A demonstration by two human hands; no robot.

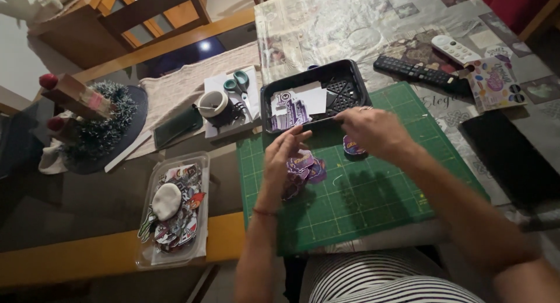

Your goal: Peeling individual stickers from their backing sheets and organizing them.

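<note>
- In the head view, the left hand (pixel 286 154) is hovering over the green cutting mat (pixel 373 204) with its fingers held straight and close together; the fingertips are touching the near end of a thin dark tool (pixel 318 121).
- The right hand (pixel 373 129) is curling its fingers and pinching the other end of this tool, just in front of the black tray (pixel 350 75).
- Both forearms are reaching forward from the lower edge, the left one almost straight up, the right one coming diagonally from the lower right corner.
- A small heap of purple stickers (pixel 306 166) is lying on the mat just beside the left hand, and one more purple sticker (pixel 353 148) is lying under the right hand.
- White and purple paper pieces (pixel 297 107) are lying inside the black tray.
- A clear plastic container (pixel 201 163) with many colourful cut-outs is standing on the tabletop (pixel 87 204) well to the left of the mat.
- Behind the tray, scissors with teal handles (pixel 238 84) and a roll of tape (pixel 213 103) are resting on white sheets.
- A black remote (pixel 414 71) and a white remote (pixel 455 49) are lying at the far right, near a colourful sticker sheet (pixel 496 84).
</note>
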